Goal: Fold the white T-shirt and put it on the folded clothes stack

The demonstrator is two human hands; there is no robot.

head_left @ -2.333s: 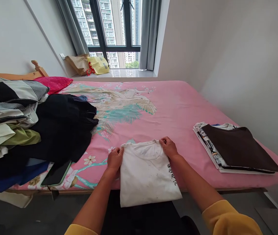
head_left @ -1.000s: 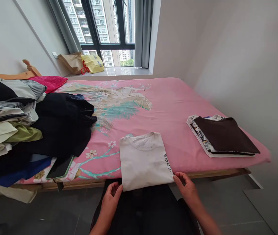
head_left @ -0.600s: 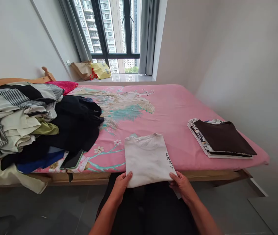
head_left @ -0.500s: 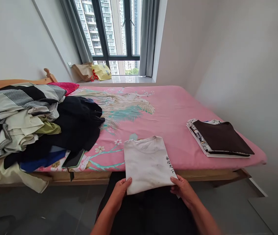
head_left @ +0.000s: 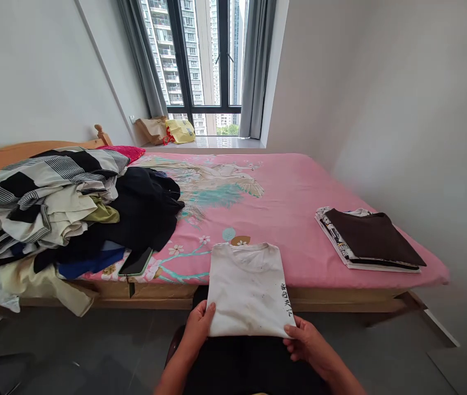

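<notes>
A folded white T-shirt with black characters near its right edge hangs partly off the near edge of the pink bed. My left hand grips its bottom left corner, thumb on top. My right hand grips its bottom right corner. The collar end of the shirt still rests on the sheet.
A heap of unfolded clothes covers the bed's left side, with a phone at its near edge. A stack of folded shirts, a dark brown one on top, lies at the right. Paper bags sit on the window sill.
My hands left the shirt's collar end, came back to its near corners and took hold of them. The shirt has slid towards me, off the bed's edge.
</notes>
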